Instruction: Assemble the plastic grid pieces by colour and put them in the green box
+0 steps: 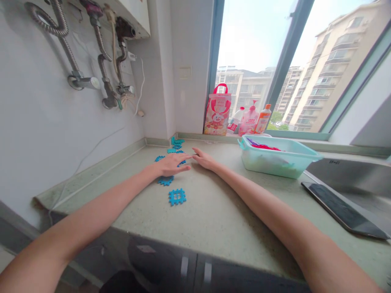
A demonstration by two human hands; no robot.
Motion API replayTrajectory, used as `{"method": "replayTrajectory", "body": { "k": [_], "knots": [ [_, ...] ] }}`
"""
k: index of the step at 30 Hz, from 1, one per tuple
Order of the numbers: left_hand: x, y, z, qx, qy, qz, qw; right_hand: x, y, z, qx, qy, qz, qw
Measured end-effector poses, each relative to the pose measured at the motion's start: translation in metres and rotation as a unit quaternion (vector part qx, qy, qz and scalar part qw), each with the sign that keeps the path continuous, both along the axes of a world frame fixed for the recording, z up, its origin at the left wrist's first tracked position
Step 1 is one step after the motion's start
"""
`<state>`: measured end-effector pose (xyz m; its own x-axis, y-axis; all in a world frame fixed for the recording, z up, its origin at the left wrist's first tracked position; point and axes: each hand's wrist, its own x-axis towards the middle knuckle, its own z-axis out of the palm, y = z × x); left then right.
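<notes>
Both my arms reach forward over a pale green countertop. My left hand lies flat with fingers stretched out, resting over several blue square interlocking tiles. More blue tiles lie further back in the corner by the wall. Just to the right, my right hand is also flat on the counter, its fingers extended and nearly touching the left fingertips. Neither hand grips anything.
A light green plastic basin holding red and purple pieces stands at the right. A dark tablet lies beside a sink at the far right. A red gift bag and bottles stand on the windowsill. Pipes hang on the left wall.
</notes>
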<state>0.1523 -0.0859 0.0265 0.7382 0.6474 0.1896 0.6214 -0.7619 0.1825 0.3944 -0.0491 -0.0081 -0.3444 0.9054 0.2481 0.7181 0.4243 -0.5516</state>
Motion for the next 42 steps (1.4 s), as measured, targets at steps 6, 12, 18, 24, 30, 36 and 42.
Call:
{"method": "replayTrajectory", "body": {
  "k": [6, 12, 18, 24, 30, 36, 42],
  "knots": [
    [0.0, -0.003, 0.005, 0.026, 0.068, 0.013, 0.997, 0.004, 0.031, -0.007, -0.009, 0.039, -0.004, 0.999],
    [-0.01, 0.006, 0.012, 0.079, 0.045, 0.057, 0.994, -0.018, 0.076, -0.006, 0.027, -0.007, 0.007, 1.0],
    [-0.042, 0.022, 0.015, 0.152, 0.125, 0.203, 0.959, -0.045, 0.121, -0.011, 0.055, -0.074, -0.003, 0.996],
    [-0.038, 0.015, 0.017, 0.175, 0.167, 0.233, 0.942, -0.059, 0.159, -0.012, 0.102, -0.104, -0.018, 0.989],
    [-0.043, 0.016, 0.02, 0.194, 0.151, 0.255, 0.935, -0.065, 0.184, -0.011, 0.137, -0.118, 0.008, 0.983],
    [-0.058, 0.028, 0.015, 0.164, 0.15, 0.283, 0.933, -0.065, 0.192, -0.012, 0.131, -0.179, 0.017, 0.975],
    [-0.065, 0.034, 0.009, 0.147, 0.167, 0.302, 0.927, -0.065, 0.185, -0.01, 0.11, -0.191, -0.009, 0.975]
  ]
}}
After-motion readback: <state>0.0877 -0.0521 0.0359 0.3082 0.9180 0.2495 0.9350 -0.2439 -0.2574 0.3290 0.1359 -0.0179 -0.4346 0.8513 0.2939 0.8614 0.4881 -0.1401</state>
